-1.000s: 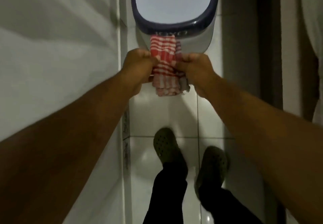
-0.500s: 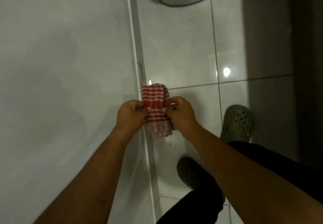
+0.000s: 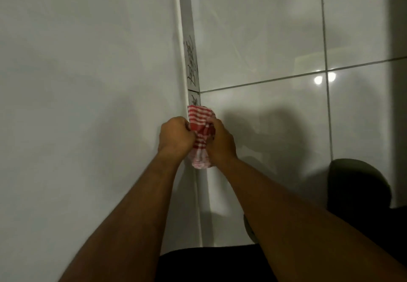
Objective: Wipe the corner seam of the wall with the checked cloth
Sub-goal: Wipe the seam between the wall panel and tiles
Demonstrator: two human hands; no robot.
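Observation:
A red-and-white checked cloth (image 3: 200,117), bunched up, is held between both my hands at the middle of the view. My left hand (image 3: 175,135) is closed on its left side and my right hand (image 3: 221,141) on its right side. The cloth's top end lies against the seam (image 3: 184,61) where the grey-white wall (image 3: 88,83) meets the patterned skirting strip (image 3: 192,65). The cloth's lower end hangs out below my fists. The seam runs from the top of the view down past my hands.
Glossy white floor tiles (image 3: 264,39) with dark grout lines fill the right side. A dark green clog (image 3: 356,184) is at the right edge, dark trousers (image 3: 209,262) at the bottom.
The view swung from the blue-rimmed bin down to the wall's base. Both hands carried the cloth to the seam and bunched it tighter.

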